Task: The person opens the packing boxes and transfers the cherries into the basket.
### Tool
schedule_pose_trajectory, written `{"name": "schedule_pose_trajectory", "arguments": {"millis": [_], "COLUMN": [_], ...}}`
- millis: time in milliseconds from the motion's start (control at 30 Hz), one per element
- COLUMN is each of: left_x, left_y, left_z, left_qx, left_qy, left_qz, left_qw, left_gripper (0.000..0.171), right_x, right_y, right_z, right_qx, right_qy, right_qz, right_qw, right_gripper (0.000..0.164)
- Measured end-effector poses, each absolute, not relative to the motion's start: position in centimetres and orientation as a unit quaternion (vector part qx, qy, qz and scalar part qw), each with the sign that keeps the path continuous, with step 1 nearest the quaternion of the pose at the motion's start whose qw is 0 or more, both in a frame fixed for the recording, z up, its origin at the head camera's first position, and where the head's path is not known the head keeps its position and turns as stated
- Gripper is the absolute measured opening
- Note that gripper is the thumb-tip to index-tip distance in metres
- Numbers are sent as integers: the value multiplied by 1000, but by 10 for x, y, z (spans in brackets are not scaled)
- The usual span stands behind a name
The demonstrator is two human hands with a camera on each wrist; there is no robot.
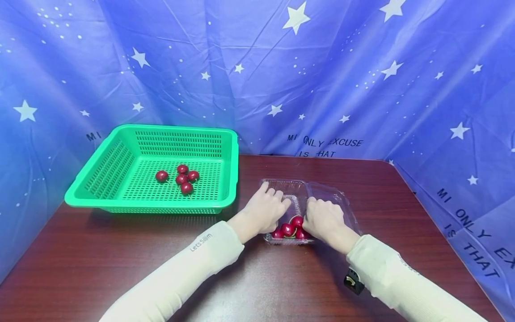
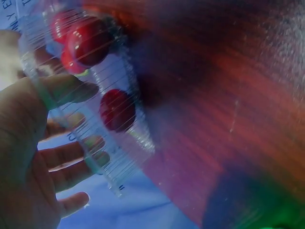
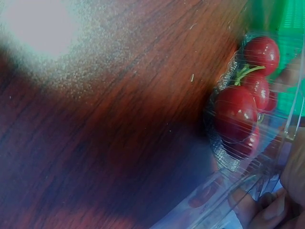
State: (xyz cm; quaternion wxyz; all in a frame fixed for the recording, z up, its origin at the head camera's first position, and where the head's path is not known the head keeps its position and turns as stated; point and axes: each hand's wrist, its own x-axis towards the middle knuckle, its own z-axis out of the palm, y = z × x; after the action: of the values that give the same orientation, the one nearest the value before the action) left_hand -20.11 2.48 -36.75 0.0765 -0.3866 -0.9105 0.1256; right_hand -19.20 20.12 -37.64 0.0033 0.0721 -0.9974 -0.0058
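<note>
A clear plastic clamshell box (image 1: 297,206) stands on the table with its lid (image 1: 347,203) folded out to the right. Several dark red cherries (image 1: 287,230) with green stems are gathered at the box's near end. My left hand (image 1: 264,208) grips the left side wall; in the left wrist view its thumb (image 2: 71,89) lies against the clear plastic, near a single cherry (image 2: 117,110). On the opposite side, my right hand (image 1: 325,219) holds the box by the hinge edge, partly covering the cherries there. Its fingertips (image 3: 245,207) show beside the plastic in the right wrist view.
A green perforated basket (image 1: 230,167) stands at the back left, with several cherries (image 1: 181,179) on its floor. The brown wooden table (image 1: 249,286) ends at a blue star-patterned curtain (image 1: 257,98) behind and at the sides.
</note>
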Motion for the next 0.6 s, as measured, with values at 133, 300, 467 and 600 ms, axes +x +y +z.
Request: {"name": "schedule_pose_trajectory", "arguments": {"millis": [133,300,467,600], "left_x": [-200,-199,-200,-201], "left_y": [27,29,31,32], "left_z": [-371,-373,-374,-377], "left_qx": [-387,-387,-379,-383], "left_qy": [-911,-914,-920,-919], "left_qz": [121,110,99,98], "left_qw": [71,52,21,9], "left_gripper": [41,41,44,39], "right_x": [-192,-191,-191,-192], "right_y": [201,201,201,201], "right_z": [-376,-376,-377,-377], "right_qx": [73,74,74,74], "right_qy": [-997,-997,-997,-997], "right_qz": [-7,-10,-8,-8], "right_qw": [6,6,8,9], "right_gripper": [16,17,18,18]}}
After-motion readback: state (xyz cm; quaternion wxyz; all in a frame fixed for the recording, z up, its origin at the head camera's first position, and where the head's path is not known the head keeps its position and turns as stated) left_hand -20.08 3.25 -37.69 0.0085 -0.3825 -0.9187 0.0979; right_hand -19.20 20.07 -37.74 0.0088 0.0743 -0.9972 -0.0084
